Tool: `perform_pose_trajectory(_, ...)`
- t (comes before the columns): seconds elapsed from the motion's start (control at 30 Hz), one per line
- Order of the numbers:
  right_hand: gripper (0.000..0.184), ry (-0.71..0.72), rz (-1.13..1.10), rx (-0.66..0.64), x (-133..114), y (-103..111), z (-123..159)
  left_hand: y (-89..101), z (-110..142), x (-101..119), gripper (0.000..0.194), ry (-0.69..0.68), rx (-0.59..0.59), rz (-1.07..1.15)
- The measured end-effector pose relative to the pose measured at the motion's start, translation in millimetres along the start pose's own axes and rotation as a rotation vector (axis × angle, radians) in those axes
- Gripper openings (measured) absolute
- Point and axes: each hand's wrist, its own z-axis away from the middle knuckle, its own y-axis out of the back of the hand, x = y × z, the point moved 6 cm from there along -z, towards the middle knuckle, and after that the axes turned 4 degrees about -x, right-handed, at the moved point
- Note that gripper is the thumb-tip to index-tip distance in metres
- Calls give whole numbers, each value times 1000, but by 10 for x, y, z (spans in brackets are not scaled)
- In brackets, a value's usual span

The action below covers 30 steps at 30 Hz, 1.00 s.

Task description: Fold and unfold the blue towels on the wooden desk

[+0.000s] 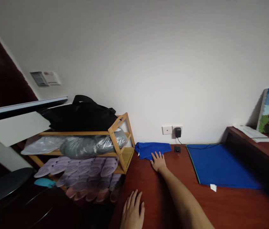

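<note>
My right hand [158, 161] reaches across the reddish-brown table, its fingers spread over the near edge of a folded blue cloth [152, 149]. That cloth lies against the wall at the table's far left corner. My left hand [132, 211] rests flat near the table's left edge, fingers stretched out, with nothing in it. Further right a second blue cloth [222, 165] is laid out flat, with green edging and a white tag [213, 187] at its front edge.
A wooden rack [121, 152] at the left holds a black bag [82, 114], plastic-wrapped bundles [84, 146] and several lilac slippers [109, 166]. A black plug adapter [178, 132] sits in the wall socket, its cable trailing over the right cloth. A raised shelf [255, 144] bounds the right side.
</note>
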Motion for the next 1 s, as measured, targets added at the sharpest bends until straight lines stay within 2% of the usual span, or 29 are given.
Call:
perform_pose_trajectory(0.07, 62, -3, 4, 9, -41, -76, 99, 12, 1, 5, 48, 7, 6, 3)
perform_pose_trajectory(0.13, 60, 4, 11, 30, -66, -164, 375, 38, -2, 30, 47, 8, 7, 0)
perform_pose_trajectory(0.2, 58, 40, 12, 67, -71, -258, 794, 73, -11, 66, 47, 8, 7, -8)
perform_pose_trajectory(0.37, 51, 96, -25, 203, 43, -405, 2065, 220, -85, 178, 45, 2, -4, -27)
perform_pose_trajectory(0.47, 50, 56, -37, 209, 129, -375, 2712, 407, -126, 302, 40, -31, 30, 1)
perform_pose_trajectory(0.57, 51, 13, -48, 181, 229, -273, 3210, 613, -72, 474, 37, -53, 63, 41)
perform_pose_trajectory(0.7, 49, 15, -93, 134, 431, -113, 3654, 797, 270, 835, 33, -123, 79, 89)
perform_pose_trajectory(0.8, 46, 50, -135, 71, 568, 11, 3832, 807, 677, 1265, 38, -375, -20, 125)
perform_pose_trajectory(0.87, 45, 58, -134, 48, 619, 108, 3904, 790, 929, 1534, 53, -555, -121, 123)
perform_pose_trajectory(0.9, 44, 62, -126, 46, 626, 156, 3935, 792, 1012, 1627, 58, -594, -157, 124)
perform_pose_trajectory(0.93, 42, 68, -114, 56, 622, 201, 3967, 804, 1058, 1690, 59, -598, -182, 139)
perform_pose_trajectory(1.0, 40, 73, -85, 111, 586, 265, 4047, 843, 1047, 1735, 45, -516, -217, 258)
